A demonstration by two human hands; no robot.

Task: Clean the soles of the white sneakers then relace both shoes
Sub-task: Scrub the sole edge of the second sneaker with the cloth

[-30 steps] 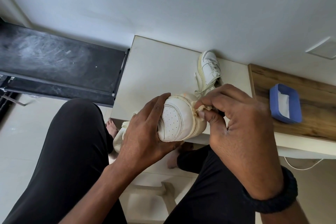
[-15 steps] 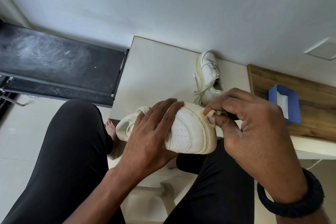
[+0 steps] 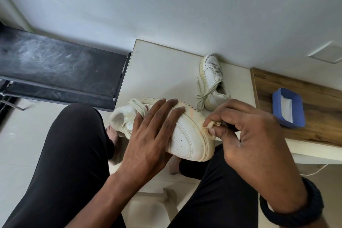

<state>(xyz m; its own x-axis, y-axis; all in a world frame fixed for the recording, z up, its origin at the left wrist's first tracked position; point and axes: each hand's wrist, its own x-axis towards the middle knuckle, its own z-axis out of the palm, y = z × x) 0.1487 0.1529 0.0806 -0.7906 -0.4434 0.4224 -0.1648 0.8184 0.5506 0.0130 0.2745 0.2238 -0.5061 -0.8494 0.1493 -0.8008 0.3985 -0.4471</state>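
A white sneaker (image 3: 187, 140) lies on its side over my lap at the front edge of the cream table (image 3: 162, 72), toe toward me and its yellowed sole rim facing right. My left hand (image 3: 153, 133) grips its upper, fingers spread over the side. My right hand (image 3: 246, 131) pinches a small crumpled cloth (image 3: 212, 126) against the sole rim near the toe. The second white sneaker (image 3: 212, 79) stands on the table by the wall, its laces loose and trailing.
A blue tray (image 3: 288, 107) holding something white sits on the wooden surface (image 3: 314, 98) to the right. A black bench-like surface (image 3: 55, 66) lies to the left. My knees in black trousers sit below; a white cable hangs at right.
The held sneaker has swung from toe-up to lying lengthwise, its heel now out to the left. My left hand's fingers have spread flatter over it, and my right hand with the cloth has moved along the sole rim.
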